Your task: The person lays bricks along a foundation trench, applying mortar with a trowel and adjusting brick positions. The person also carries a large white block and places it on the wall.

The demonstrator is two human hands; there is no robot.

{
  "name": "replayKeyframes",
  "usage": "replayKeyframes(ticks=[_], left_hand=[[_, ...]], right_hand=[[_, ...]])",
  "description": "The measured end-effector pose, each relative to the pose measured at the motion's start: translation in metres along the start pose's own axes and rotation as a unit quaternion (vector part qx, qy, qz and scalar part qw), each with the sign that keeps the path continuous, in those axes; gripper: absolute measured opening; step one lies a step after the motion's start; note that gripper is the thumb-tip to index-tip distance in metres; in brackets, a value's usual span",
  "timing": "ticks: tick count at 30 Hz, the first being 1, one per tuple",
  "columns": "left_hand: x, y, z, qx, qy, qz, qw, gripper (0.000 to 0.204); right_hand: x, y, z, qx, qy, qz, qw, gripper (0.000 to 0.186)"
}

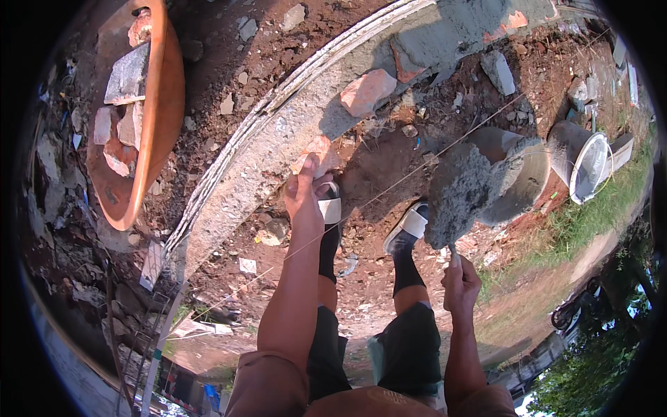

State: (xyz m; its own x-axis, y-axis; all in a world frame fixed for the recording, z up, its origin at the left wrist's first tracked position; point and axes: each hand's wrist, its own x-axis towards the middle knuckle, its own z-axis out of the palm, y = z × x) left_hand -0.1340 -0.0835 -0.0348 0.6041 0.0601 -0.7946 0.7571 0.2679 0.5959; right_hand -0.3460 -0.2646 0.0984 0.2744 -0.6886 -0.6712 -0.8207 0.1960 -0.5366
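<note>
My left hand (303, 194) grips a piece of orange broken brick (319, 150) over the edge of a concrete strip (240, 182). On the right, my right hand (460, 285) is closed round the handle of a trowel (453, 251). Grey wet mortar (458, 191) is heaped on its blade and hides most of it. Just past the blade, a bucket (529, 184) lies tipped or leaning, its inside coated with mortar. A larger orange brick chunk (368, 92) sits farther along the strip, near a patch of grey mortar (451, 43).
A taut string (397, 179) crosses diagonally in front of me. Thin boards (271, 101) line the strip's left side. An orange tub (124, 207) holds several rubble pieces. A white-rimmed bucket (575, 174) stands by grass at right. Rubble surrounds my feet.
</note>
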Motion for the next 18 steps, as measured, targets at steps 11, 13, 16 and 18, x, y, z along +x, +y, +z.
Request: replayKeyframes(ticks=[11,13,16,18], left_hand=[[0.116,0.022,0.036,0.272,-0.081,0.107,0.953,0.066],[0.112,0.022,0.043,0.243,-0.074,0.072,0.965,0.065],[0.11,0.019,0.046,0.275,-0.06,0.075,0.957,0.063],[0.109,0.019,0.046,0.334,-0.048,0.049,0.94,0.064]], right_hand=[[0.021,-0.015,0.004,-0.082,-0.089,-0.078,0.99,0.016],[0.023,-0.018,0.002,-0.093,-0.095,-0.072,0.989,0.016],[0.025,-0.023,-0.001,-0.108,-0.102,-0.074,0.986,0.016],[0.024,-0.029,-0.001,-0.113,-0.101,-0.077,0.985,0.017]])
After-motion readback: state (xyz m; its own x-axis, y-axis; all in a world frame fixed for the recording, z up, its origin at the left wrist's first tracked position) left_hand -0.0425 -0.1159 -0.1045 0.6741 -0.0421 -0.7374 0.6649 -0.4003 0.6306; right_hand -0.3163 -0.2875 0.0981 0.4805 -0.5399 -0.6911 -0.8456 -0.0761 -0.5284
